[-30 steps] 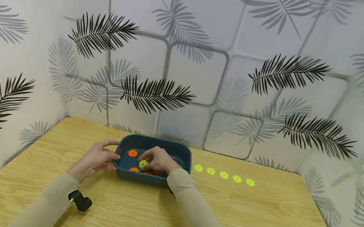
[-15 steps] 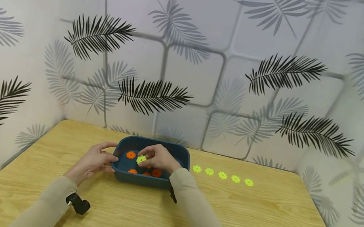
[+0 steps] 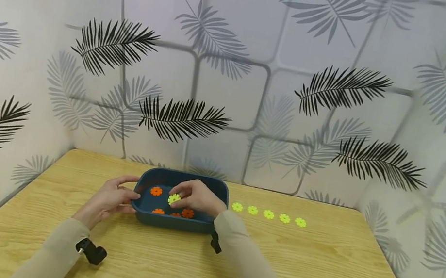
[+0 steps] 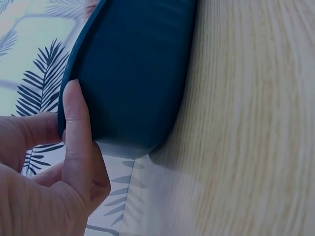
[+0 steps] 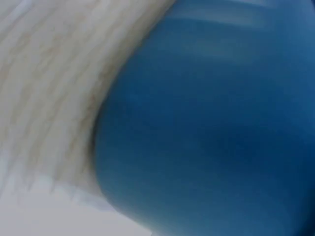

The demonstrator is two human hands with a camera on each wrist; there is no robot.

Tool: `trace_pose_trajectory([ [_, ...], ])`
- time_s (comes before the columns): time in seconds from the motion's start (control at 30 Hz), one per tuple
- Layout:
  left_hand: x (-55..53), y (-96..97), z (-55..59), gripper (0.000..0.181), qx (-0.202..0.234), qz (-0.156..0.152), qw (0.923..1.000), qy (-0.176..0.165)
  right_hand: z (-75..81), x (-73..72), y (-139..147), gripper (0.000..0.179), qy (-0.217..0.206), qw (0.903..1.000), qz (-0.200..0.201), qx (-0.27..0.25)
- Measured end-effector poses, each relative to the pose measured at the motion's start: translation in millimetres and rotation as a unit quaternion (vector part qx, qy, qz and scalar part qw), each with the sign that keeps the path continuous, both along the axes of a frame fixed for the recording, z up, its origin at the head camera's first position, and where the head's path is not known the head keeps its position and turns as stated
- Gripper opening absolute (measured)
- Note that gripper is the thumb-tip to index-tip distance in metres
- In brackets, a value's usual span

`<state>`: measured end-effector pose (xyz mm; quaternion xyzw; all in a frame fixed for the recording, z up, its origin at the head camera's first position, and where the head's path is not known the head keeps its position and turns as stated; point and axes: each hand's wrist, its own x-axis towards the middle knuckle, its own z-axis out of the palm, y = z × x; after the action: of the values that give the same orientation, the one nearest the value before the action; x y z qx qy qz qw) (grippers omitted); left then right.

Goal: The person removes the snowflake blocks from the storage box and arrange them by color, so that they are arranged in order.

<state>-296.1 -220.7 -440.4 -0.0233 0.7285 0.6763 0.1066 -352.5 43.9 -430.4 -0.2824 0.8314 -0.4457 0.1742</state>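
A dark blue rectangular tub (image 3: 173, 222) stands on the wooden table. My left hand (image 3: 110, 199) grips its left end, thumb and fingers pinching the rim, as the left wrist view shows on the tub wall (image 4: 133, 73). Over the tub's inside, my right hand (image 3: 201, 198) pinches a yellow-green flower-shaped disc (image 3: 173, 199) between thumb and fingers. Several orange flower-shaped discs lie on the tub's floor, one orange disc (image 3: 156, 191) at the left and another orange disc (image 3: 188, 213) below the right hand. In the right wrist view only the tub's outer wall (image 5: 206, 118) shows, blurred.
To the right of the tub, several yellow-green discs (image 3: 268, 214) lie in a straight row on the table (image 3: 315, 272). A leaf-patterned wall (image 3: 226, 95) rises behind the table's back edge. A black wrist camera (image 3: 91, 251) sits on the left sleeve.
My right hand has lifted slightly from the tub's floor with the yellow-green disc, uncovering more of an orange disc below it. The left hand keeps its grip on the rim. The head view has shifted a little.
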Motion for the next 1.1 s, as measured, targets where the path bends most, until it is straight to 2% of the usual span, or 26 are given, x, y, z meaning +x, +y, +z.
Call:
trace_pose_trajectory([
  [0.27,-1.5,-3.4,0.6,0.065,-0.006,0.003,1.0,-0.004,12.0,5.0,16,0.032,-0.031,0.9989,-0.003,-0.034],
  [0.53,-2.0,-4.5,-0.1,0.065,-0.007,0.0,1.0,-0.004,8.5,-1.3,39,0.033,-0.03,0.9984,-0.021,-0.043],
  [0.73,0.1,-6.0,-4.4,0.064,-0.007,0.004,0.9999,-0.009,9.2,0.9,52,0.032,-0.037,0.9976,-0.027,-0.051],
  [0.93,-0.4,-5.1,-1.4,0.064,-0.003,0.006,0.9999,-0.008,12.8,-1.6,68,0.033,-0.025,0.9971,-0.02,-0.069],
  [1.1,-2.0,-2.4,1.5,0.064,-0.008,0.004,0.9999,-0.006,14.6,1.7,85,0.035,-0.018,0.9956,-0.03,-0.087],
])
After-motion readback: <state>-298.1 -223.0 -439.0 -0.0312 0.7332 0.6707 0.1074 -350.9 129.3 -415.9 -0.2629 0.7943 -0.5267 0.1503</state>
